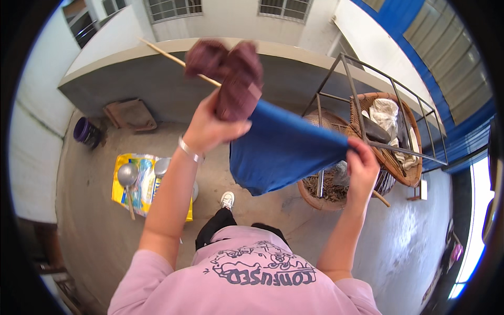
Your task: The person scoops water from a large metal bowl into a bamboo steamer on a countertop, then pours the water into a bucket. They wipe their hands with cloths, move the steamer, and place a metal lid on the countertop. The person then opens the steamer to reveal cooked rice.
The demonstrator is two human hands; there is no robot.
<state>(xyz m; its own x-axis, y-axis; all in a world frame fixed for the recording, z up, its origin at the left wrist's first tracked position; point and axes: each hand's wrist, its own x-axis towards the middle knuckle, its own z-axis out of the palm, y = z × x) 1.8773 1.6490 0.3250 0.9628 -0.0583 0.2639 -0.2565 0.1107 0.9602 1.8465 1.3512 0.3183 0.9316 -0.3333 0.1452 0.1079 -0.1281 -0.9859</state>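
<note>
My left hand [212, 122] is closed around a bunched maroon cloth [240, 86], which is blurred. A thin wooden stick [163, 53] runs out from behind this cloth towards the upper left; how it is held is hidden. A blue cloth [283, 153] spreads between my hands and hangs down in a fold. Its right corner is pinched by the fingers of my right hand [362, 165]. Behind my right wrist, a short wooden stick end [381, 199] shows; whether it belongs to the same stick, I cannot tell.
Ahead stands a low grey wall [169, 86]. On the right, a metal frame [356, 98] stands by woven baskets [413, 173] holding plastic bags and dry brown material. Left on the floor are a yellow sack [118, 191], a metal ladle [128, 175] and a purple bucket [84, 132].
</note>
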